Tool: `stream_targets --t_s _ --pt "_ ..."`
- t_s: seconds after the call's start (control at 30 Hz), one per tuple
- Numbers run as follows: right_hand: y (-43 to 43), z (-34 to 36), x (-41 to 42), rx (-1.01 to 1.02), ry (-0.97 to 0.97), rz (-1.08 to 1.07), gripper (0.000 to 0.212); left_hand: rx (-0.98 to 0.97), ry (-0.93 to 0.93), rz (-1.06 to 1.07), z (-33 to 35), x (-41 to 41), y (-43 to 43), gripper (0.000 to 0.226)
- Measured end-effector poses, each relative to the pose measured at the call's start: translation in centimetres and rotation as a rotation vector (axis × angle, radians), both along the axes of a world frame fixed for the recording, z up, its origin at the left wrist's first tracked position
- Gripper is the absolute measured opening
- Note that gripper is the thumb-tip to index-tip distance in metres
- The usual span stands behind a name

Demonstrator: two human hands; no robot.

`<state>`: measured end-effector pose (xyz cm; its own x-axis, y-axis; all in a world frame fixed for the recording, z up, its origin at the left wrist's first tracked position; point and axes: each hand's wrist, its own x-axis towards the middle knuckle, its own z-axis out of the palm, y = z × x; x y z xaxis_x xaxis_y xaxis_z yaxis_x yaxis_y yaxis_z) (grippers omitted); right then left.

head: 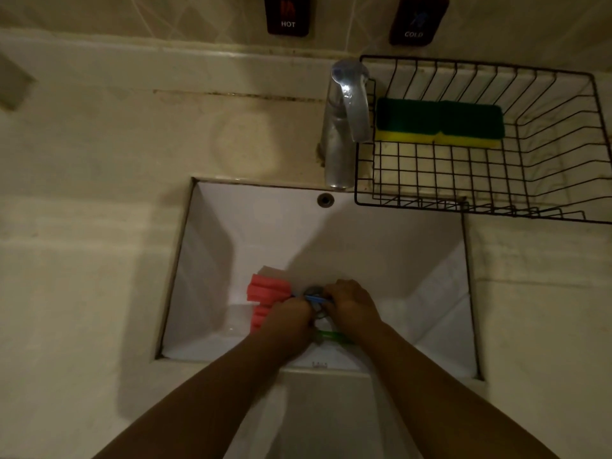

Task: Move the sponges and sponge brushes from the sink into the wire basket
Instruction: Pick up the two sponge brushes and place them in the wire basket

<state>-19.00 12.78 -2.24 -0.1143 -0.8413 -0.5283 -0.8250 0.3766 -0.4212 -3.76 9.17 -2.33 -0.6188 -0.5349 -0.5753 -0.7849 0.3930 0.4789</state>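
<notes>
In the sink (231, 226), just left of the drain, lie ribbed pink foam sponges (268, 291). The left hand (291, 314) and right hand (352, 303) close over thin blue brush handles (314, 298) at the drain; exact grip unclear. Next comes a lift to the wire basket (563, 134), which already holds green-and-yellow sponges (440, 122).

I note the wire basket (490, 180) stands open-topped on the counter (99, 226), its near floor bare in front of two sponges (438, 122). The faucet (346, 124) stands just beside its left wall. The sink's (364, 233) upper basin is clear.
</notes>
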Motion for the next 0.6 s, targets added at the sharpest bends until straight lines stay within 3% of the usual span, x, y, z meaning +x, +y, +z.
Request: stream_targets --t_s 0.2,0.43,0.6 --pt "-0.3 0.0 0.2 0.028 0.018 -0.02 0.021 -0.035 0.009 -0.018 0.4 -0.1 0.0 0.031" --pt "0.1 0.9 -0.2 -0.013 -0.093 -0.1 0.013 -0.018 -0.082 -0.084 1.7 0.0 -0.2 0.018" --pt "0.8 2.2 -1.1 -0.088 -0.046 -0.097 0.017 -0.065 -0.009 -0.119 2.9 0.3 -0.2 0.017"
